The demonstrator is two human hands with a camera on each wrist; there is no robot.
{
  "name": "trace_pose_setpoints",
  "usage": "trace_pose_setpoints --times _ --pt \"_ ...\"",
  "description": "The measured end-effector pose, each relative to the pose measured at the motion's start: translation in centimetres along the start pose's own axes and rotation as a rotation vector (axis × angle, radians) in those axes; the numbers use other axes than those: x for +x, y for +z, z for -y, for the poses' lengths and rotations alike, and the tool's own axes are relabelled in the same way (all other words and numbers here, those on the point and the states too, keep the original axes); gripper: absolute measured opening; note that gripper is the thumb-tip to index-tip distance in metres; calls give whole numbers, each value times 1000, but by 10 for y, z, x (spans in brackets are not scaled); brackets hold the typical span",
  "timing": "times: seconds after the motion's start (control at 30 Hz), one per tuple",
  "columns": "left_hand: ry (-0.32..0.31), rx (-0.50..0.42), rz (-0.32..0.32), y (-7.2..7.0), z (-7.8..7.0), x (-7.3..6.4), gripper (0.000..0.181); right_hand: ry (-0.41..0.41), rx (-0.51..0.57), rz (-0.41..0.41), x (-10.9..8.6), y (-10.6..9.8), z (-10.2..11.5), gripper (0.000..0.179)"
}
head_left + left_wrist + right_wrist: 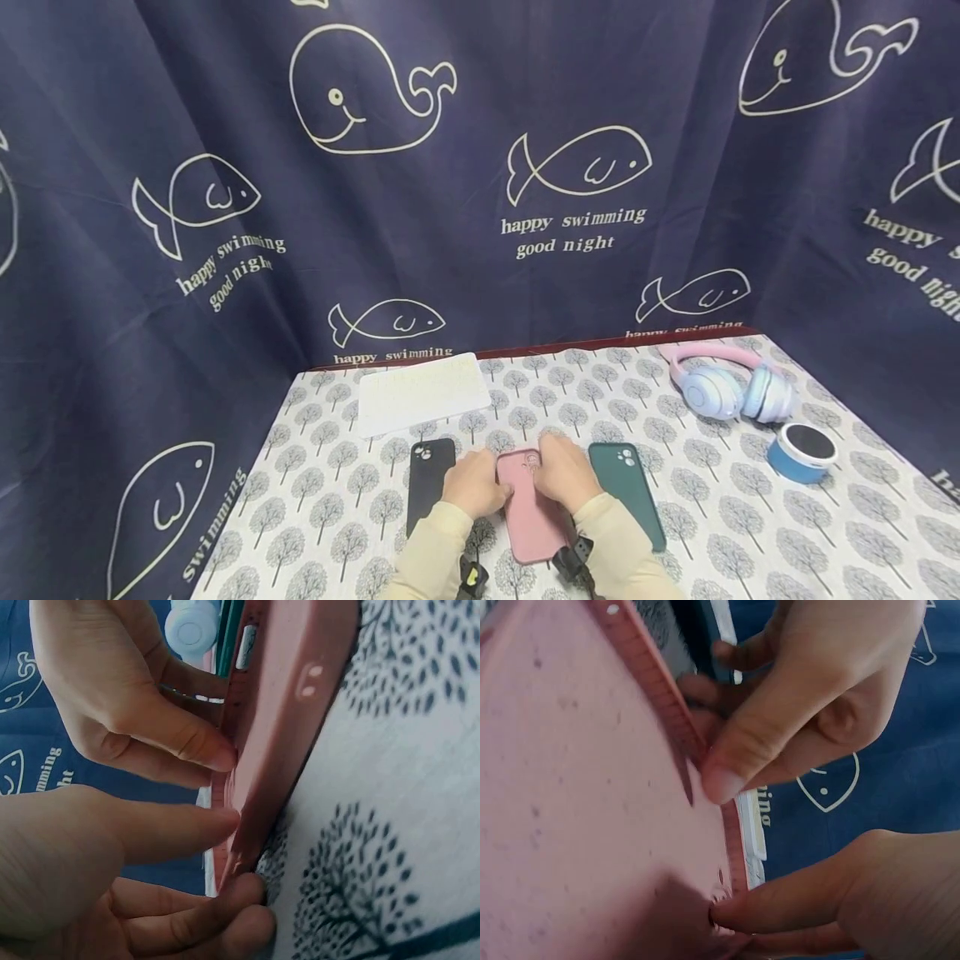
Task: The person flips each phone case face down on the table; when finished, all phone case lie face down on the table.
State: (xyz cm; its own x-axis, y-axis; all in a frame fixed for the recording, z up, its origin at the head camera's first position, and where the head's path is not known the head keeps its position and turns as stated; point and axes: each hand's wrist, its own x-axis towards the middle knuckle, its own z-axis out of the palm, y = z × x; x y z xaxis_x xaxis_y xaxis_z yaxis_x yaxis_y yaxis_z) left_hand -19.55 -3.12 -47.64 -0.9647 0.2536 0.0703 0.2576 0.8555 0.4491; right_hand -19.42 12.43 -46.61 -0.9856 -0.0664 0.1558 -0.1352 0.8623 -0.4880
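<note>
My left hand (pixel 478 483) has its thumb and fingers nearly closed, pinching the left edge of a pink phone case (pixel 529 521), with my thumb on the inside and my fingers around the outside. My right hand (pixel 564 472) is nearly closed too, and it pinches the right edge up near the far end, with my thumb next to the camera holes. The case is soft pink all over and has round corners. I am looking into its inside, which is flat with a low wall around it, and up close I see little dark specks on it. The side wall has two small shiny oval marks. The case lies right between my two hands and touches both, with its long plain part reaching back toward me, just over the surface (pixel 330 533); I cannot tell if it is lifted a bit. I have cream sleeves (pixel 431 550) on, and a small black gadget (pixel 472 577) sits by my left wrist. A black phone case (pixel 431 479) lies just to the left of my left hand, and a dark green phone case (pixel 636 492) lies to the right of my right hand, partly behind my arm. Farther off on the left is a flat white board (pixel 423 394). Far to the right are pink and pale blue headphones (pixel 712 393) and a round blue thing (pixel 797 463) with a white rim and a dark top. The cloth under it all has gray trees. Behind it hangs a dark blue curtain (pixel 465 200) with whales and fish.
</note>
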Motion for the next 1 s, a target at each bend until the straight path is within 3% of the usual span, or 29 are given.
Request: trace_pose_setpoints --times 0.17,0.33,0.53,0.7,1.0 --pt "6 -3 -3 1 4 1 19 -1 63 65 2 2 0 21" --pt "11 -63 -23 -16 4 -1 10 41 170 48 5 0 2 41" --pt "-4 -215 -61 -39 6 2 38 23 297 6 10 6 0 45" --pt "-16 -272 -148 -44 4 6 31 -31 410 3 13 20 -3 52" --pt "44 -293 -161 -39 1 7 22 -73 360 2 8 35 2 29"
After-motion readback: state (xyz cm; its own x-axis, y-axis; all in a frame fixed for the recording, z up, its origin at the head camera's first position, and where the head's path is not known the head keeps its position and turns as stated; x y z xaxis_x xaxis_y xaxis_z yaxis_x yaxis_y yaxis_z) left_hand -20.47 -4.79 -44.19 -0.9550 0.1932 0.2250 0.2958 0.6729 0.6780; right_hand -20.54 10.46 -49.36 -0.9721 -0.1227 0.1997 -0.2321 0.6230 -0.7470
